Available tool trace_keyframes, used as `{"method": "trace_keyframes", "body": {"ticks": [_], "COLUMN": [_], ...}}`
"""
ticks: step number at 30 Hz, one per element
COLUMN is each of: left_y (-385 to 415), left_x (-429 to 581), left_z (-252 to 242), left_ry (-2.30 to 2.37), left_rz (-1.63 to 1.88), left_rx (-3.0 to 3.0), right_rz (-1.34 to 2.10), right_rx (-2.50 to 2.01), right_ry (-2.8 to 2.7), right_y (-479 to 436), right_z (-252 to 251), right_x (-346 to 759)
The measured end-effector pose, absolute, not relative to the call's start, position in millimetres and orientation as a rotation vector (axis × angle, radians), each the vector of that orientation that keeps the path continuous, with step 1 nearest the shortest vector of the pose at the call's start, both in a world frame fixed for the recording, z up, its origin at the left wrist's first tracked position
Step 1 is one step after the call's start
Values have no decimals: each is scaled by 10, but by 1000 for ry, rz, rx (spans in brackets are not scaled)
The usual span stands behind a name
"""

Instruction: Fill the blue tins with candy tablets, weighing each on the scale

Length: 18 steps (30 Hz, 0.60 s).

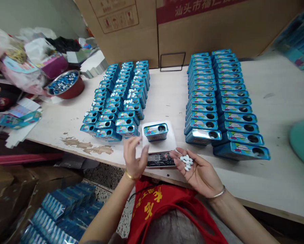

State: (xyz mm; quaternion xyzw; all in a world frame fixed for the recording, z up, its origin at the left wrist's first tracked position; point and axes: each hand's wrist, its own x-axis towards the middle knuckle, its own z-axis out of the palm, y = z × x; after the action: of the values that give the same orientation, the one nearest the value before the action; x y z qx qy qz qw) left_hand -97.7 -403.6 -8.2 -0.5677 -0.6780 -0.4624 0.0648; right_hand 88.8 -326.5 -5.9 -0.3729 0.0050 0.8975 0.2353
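Right hand (196, 173) palm-up, grip released, kept pellets (186, 163) from spilling; left hand (134, 156) hovered near tin (156, 131) on scale (166, 144): its grip, I couldn't tell.

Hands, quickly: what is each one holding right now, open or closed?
Left hand: fingers half curled beside the scale; whether it pinches anything cannot be told.
Right hand: open, palm up, cradling white pellets.

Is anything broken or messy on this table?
Yes. The pale tabletop has a brown, peeling patch at its front edge, and loose white pellets lie on top of several blue metal tins in the left block.
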Motion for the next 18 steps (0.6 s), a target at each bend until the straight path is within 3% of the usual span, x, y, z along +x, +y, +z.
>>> {"method": "trace_keyframes", "body": {"ticks": [5, 12, 18], "left_y": [-4210, -4175, -4183], "left_x": [-346, -17, -12], "left_z": [-90, -228, -243], "left_ry": [-1935, -1950, -2007], "left_rz": [-1032, -659, -622], "left_rx": [-2400, -2554, -2561], "right_rz": [2499, 2526, 2532], "right_rx": [-1035, -1064, -1046], "right_ry": [155, 302, 258], "right_y": [-3447, -3562, -3580], "right_z": [-96, -193, -168], "right_x": [922, 1045, 1044]}}
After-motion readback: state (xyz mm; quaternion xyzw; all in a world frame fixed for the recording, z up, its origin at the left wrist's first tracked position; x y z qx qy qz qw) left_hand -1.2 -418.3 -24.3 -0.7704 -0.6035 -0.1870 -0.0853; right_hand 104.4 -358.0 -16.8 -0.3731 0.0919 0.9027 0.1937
